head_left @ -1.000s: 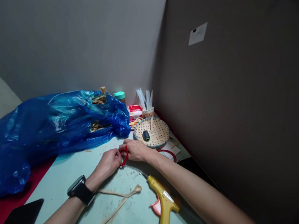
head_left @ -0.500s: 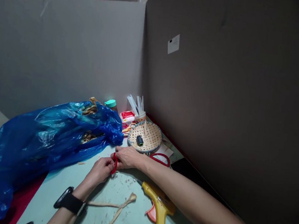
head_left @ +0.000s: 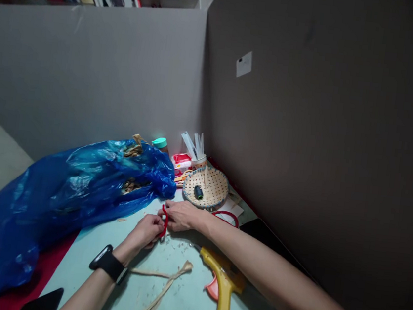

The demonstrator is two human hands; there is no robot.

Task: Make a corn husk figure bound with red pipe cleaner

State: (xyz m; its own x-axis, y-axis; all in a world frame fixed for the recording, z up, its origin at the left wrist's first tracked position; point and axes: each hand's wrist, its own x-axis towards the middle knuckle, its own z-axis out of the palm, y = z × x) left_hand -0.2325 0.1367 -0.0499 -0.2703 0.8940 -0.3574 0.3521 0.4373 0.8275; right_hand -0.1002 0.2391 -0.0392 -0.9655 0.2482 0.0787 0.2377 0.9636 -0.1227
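Observation:
A thin red curved band [head_left: 165, 223] stands upright between my two hands over the table. From its left side my left hand [head_left: 147, 232], with a black watch on the wrist, pinches the lower part. My right hand [head_left: 183, 217] reaches across from the right, its fingers bent against the band's upper part. Those fingertips are partly hidden, and what kind of thing the band is I cannot make out. Below the hands, a pale dried fibre strip [head_left: 171, 281], knotted at one end, lies on the table. A yellow glue gun [head_left: 225, 296] rests under my right forearm.
A large blue plastic bag [head_left: 87, 186] with dried leaves spreads across the left. Behind my hands stand a woven basket [head_left: 213, 188] holding a dark thread spool [head_left: 198, 193], and a cup [head_left: 200, 161] of glue sticks. A red loop [head_left: 231, 216] lies beside the basket.
The view has shifted slightly, so everything sits a little further right. The red band appears turned more edge-on between my hands, which keep their grip.

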